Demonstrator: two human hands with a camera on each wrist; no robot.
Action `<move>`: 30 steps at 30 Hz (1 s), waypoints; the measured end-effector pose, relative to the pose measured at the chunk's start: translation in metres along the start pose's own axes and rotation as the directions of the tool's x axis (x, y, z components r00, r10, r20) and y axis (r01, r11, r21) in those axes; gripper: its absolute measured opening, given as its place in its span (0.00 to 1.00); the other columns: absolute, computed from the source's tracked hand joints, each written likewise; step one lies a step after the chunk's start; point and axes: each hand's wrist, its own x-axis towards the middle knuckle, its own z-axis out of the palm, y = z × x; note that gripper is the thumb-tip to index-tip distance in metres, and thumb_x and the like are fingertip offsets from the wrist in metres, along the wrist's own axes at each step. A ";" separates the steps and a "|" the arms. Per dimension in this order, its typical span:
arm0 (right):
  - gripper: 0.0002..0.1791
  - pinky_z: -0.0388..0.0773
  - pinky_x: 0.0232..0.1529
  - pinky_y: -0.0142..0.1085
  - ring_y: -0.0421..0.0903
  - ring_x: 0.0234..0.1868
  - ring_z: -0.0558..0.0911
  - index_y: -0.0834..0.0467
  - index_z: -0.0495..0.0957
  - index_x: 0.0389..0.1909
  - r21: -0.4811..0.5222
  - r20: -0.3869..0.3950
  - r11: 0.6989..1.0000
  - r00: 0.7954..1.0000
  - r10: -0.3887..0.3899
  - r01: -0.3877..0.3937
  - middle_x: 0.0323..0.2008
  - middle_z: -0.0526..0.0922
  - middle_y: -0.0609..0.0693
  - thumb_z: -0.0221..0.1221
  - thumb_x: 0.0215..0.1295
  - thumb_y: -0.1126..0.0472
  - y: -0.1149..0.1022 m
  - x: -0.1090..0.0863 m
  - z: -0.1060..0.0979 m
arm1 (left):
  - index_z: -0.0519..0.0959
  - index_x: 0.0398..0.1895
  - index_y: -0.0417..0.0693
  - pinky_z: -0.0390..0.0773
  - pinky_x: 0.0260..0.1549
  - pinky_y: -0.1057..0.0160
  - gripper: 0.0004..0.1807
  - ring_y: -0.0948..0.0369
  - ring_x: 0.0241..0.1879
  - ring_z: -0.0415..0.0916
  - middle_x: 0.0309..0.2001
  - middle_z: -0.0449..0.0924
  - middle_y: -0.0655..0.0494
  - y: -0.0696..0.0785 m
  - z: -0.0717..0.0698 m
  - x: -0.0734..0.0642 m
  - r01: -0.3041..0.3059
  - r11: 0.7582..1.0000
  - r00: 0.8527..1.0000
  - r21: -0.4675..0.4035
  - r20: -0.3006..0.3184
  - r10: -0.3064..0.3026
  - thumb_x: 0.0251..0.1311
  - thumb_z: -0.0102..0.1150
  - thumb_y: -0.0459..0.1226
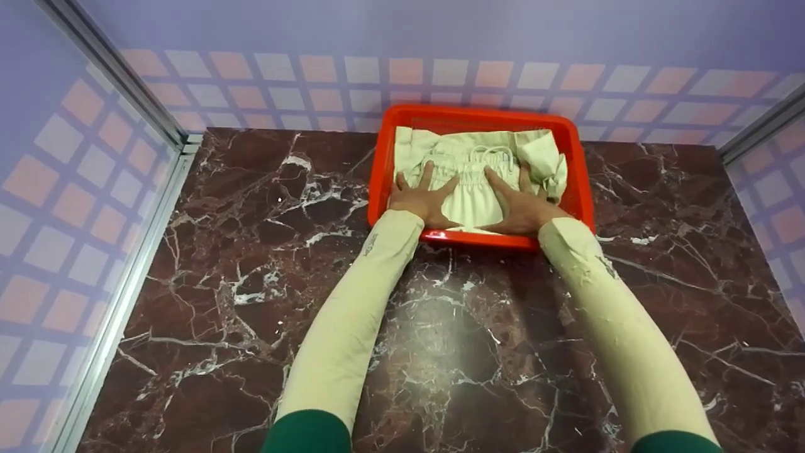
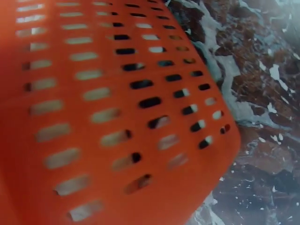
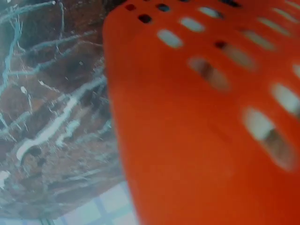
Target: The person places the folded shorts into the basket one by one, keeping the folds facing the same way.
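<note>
Inside a red-orange plastic basket point(image 1: 481, 113) lies a cream cloth garment point(image 1: 471, 195) with a gathered, elastic-looking middle and a thin white cord near its top. My left hand point(image 1: 422, 200) rests on the cloth's left part with fingers spread. On the right part my right hand point(image 1: 523, 204) lies likewise, fingers spread and thumb pointing inward. A bunched piece of the cloth sticks up beyond the right hand. Both wrists cross the basket's near rim. In the left wrist view the slotted basket wall point(image 2: 108, 105) fills most of the picture; the hand is hidden there. The slotted wall point(image 3: 164, 122) likewise hides the right hand in its view.
The basket stands on a dark red-brown marbled tabletop point(image 1: 251, 314), near the back wall point(image 1: 440, 38) with its checked band. A metal-framed side panel point(image 1: 63, 189) borders the left, another panel point(image 1: 773, 207) the right. Cream sleeves cover both forearms.
</note>
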 end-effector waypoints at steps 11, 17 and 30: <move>0.64 0.64 0.64 0.66 0.81 0.61 0.68 0.34 0.18 0.78 0.051 0.164 0.999 0.986 -0.026 0.018 0.72 0.23 0.80 0.62 0.63 0.34 -0.005 -0.007 0.011 | 0.41 0.82 0.75 0.60 0.67 0.37 0.52 0.26 0.74 0.39 0.81 0.26 0.45 -0.004 0.015 -0.010 0.019 0.997 0.999 -0.077 0.042 -0.016 0.61 0.60 0.64; 0.62 0.59 0.65 0.70 0.82 0.66 0.61 0.34 0.20 0.79 0.048 0.169 0.998 0.985 -0.040 0.032 0.73 0.25 0.80 0.62 0.65 0.37 -0.013 -0.008 0.010 | 0.39 0.82 0.74 0.59 0.67 0.36 0.52 0.26 0.74 0.38 0.81 0.24 0.44 -0.010 0.014 -0.015 0.034 0.995 0.998 -0.092 0.063 -0.029 0.62 0.60 0.63; 0.54 0.51 0.66 0.73 0.78 0.74 0.47 0.50 0.41 0.83 0.066 -0.045 0.990 0.991 -0.125 0.128 0.74 0.41 0.81 0.64 0.66 0.43 0.006 0.001 0.036 | 0.49 0.82 0.71 0.43 0.74 0.40 0.43 0.32 0.76 0.39 0.82 0.38 0.46 -0.005 0.045 0.014 -0.019 0.992 0.997 -0.125 -0.077 0.009 0.68 0.55 0.59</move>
